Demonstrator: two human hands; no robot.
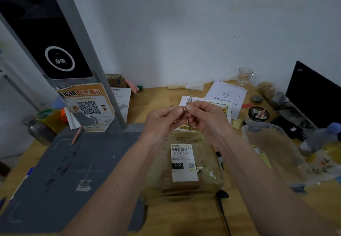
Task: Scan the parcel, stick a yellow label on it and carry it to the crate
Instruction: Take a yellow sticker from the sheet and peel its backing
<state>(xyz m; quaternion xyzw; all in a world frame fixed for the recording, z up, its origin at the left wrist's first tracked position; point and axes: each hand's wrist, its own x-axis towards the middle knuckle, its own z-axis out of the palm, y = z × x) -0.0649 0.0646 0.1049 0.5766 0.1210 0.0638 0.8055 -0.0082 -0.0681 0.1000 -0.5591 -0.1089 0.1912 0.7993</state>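
Item: your left hand (166, 119) and right hand (204, 119) are both pinching one label (189, 114) (edge-on). Parcel (184, 163) is lying on the table (155, 103) beneath them.

A parcel (184, 163) — brown cardboard wrapped in clear, glossy tape — is seen lying flat on the wooden desk, just right of the grey scanner pad. A white shipping label w/ barcode, "220-220-C40", a black "220" box and a QR code is stuck on its top, torn bits of paper beside it. Above the parcel a thin label (189, 114) is held edge-on — narrow, upright, its colour hard to tell.
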